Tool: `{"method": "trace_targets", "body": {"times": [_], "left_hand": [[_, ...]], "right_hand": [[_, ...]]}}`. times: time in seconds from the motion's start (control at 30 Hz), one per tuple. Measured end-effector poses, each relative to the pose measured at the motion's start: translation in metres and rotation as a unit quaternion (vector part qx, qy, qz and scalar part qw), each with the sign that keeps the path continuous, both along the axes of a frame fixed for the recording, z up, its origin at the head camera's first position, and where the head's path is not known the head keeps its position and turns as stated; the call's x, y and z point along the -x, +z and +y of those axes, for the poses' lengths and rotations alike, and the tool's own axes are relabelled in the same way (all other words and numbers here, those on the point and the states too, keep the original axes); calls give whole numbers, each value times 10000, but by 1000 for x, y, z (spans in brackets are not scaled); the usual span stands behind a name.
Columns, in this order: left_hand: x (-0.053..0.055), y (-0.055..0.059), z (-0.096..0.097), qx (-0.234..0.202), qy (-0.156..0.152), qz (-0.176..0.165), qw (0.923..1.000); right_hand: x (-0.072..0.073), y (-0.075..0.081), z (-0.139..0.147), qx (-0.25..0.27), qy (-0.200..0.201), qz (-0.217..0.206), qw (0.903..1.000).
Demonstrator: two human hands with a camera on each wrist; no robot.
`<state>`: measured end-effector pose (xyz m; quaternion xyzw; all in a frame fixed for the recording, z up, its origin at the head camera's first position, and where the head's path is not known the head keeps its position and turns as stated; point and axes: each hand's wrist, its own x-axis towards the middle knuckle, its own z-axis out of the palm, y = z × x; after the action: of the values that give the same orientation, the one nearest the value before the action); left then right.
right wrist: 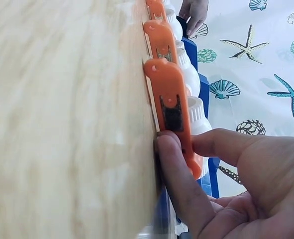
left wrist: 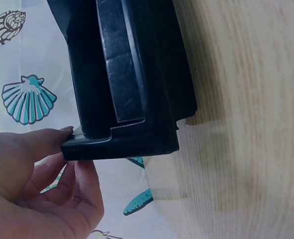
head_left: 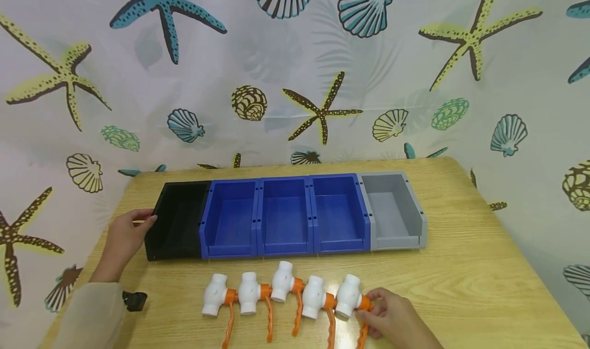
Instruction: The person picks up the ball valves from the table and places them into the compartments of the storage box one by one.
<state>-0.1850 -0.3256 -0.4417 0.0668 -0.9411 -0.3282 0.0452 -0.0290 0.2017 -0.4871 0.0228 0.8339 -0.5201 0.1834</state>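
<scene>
My left hand (head_left: pixel 126 240) pinches the left side rim of a black storage bin (head_left: pixel 174 253) at the left end of a row of bins. In the left wrist view the thumb lies on top of the rim and the fingers are beneath it. My right hand (head_left: pixel 395 315) pinches the orange lever handle of the rightmost white ball valve (head_left: pixel 348 296). In the right wrist view, thumb and forefinger sit on either side of that orange handle (right wrist: pixel 172 94). Several more white valves (head_left: pixel 249 293) with orange handles lie in a row to its left.
Three blue bins (head_left: pixel 284 248) and a grey bin (head_left: pixel 399 243) stand side by side to the right of the black one, behind the valves. All rest on a wooden table (head_left: pixel 479 267). A cloth (head_left: pixel 276 52) printed with shells and starfish hangs behind the table.
</scene>
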Motion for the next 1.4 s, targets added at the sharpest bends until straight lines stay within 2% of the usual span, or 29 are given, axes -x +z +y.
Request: {"method": "trace_targets", "body": {"times": [0.07,0.13,0.3,0.43,0.77,0.93,1.07,1.23,1.4], "left_hand": [[0,0,0,-26,11,-26,10000],[1,0,1,-45,39,-46,10000],[1,0,3,-22,81,-46,10000],[-1,-1,4,11,97,-56,9999],[-1,-2,5,93,118,23,9999],[0,-2,6,29,116,-79,9999],[0,0,6,-15,121,-122,9999],[0,2,6,-7,166,-134,9998],[1,3,6,38,187,-143,9997]], "right_hand": [[0,0,0,36,-97,-69,9999],[0,1,0,-155,-114,-73,9998],[-3,3,3,-631,162,85,9978],[-5,3,5,-504,303,194,9981],[-2,2,3,-580,23,198,9981],[0,5,8,-614,97,195,9979],[4,13,16,-913,230,490,9944],[16,33,30,-1455,224,850,9854],[25,56,48,-1752,183,821,9809]]}}
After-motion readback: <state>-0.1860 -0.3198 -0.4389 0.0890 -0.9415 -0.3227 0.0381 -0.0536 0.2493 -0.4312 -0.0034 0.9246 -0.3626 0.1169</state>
